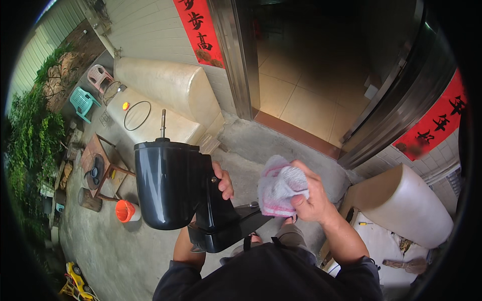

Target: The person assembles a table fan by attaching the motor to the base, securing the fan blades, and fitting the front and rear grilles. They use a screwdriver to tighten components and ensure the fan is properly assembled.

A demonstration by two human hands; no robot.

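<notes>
With left hand (223, 181), grips a black motor unit (168, 185) from behind, fingers curled around the right edge of its narrow neck; holds it in mid-air, rounded housing to the left, metal shaft (163, 123) pointing up. With right hand (312, 195), clasps a bunched white-and-pink cloth (281, 185) between thumb and fingers, near the unit, on its right; cannot tell about contact between the two. Farther out, from left to right: on the ground, a yellow toy vehicle (78, 280); then a green plastic chair (84, 103) and a brown table (102, 146), with a dark pan-shaped thing (94, 172) near its lower edge. Just beside the table, an orange-and-white bucket (126, 211); then a cream ledge (182, 125), with an orange-yellow item (125, 106) near its left edge. Farther right, an open doorway (301, 93).
</notes>
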